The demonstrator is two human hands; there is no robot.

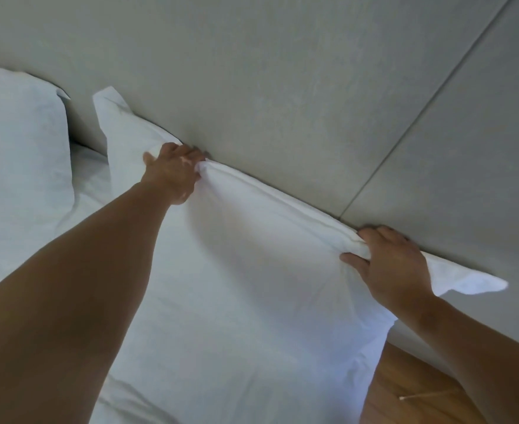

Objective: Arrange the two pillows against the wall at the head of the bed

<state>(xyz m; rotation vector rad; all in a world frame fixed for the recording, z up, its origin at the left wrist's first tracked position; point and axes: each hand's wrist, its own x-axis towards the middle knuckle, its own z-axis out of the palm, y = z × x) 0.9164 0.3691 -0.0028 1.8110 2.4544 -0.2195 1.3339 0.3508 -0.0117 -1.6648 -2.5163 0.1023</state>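
Against the padded grey wall [282, 71], a white fabric pillow [237, 255] is pressed by its top edge, clamped by the left hand [172, 172] and right hand [395, 264], seemingly to stand it upright. A second white pillow [16, 133] is propped far left on the bed [88, 166].

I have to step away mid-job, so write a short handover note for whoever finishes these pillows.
Left hand: gripping the top edge of the near pillow.
Right hand: gripping the same edge near its right corner.
Done: that edge is against the wall; the far pillow already stands at the wall, a gap between them.
Left: settle the near pillow, let go, close the gap if wanted.
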